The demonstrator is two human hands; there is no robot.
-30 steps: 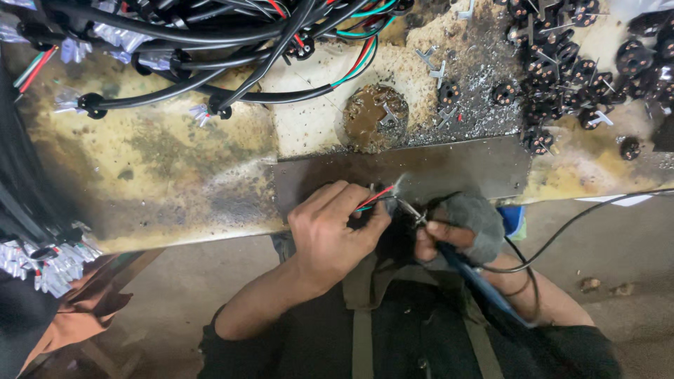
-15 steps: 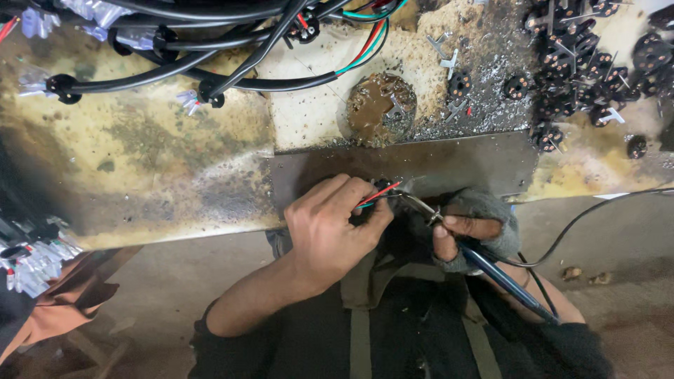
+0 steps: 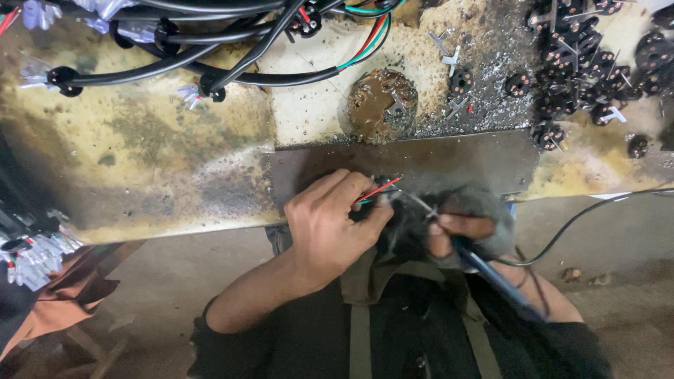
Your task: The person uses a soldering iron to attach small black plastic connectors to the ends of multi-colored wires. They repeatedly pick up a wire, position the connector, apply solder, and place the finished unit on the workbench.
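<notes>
Left hand (image 3: 330,228), at 6 o'clock of the stained yellow counter (image 3: 140,154); its fingers are clamped on a thin bundle of red and green insulated wires (image 3: 377,191), which sits at the near edge of the counter over the dark scorched metal plate (image 3: 435,158); right hand (image 3: 463,228), partly wrapped in a grey cloth, just at 3 o'clock of the left; its fingers are closed around the blue-handled soldering iron (image 3: 491,277), whose tip meets the wire ends between the 2 hands; whether tip and wire touch cannot be told; a black cord (image 3: 583,217) runs from the iron toward 3 o'clock; round brown flux-filled tin (image 3: 382,105) at 12 o'clock of the hands; heap of small black round connectors (image 3: 583,56) at 2 o'clock; black sheathed cables (image 3: 210,49) at 11 o'clock.
</notes>
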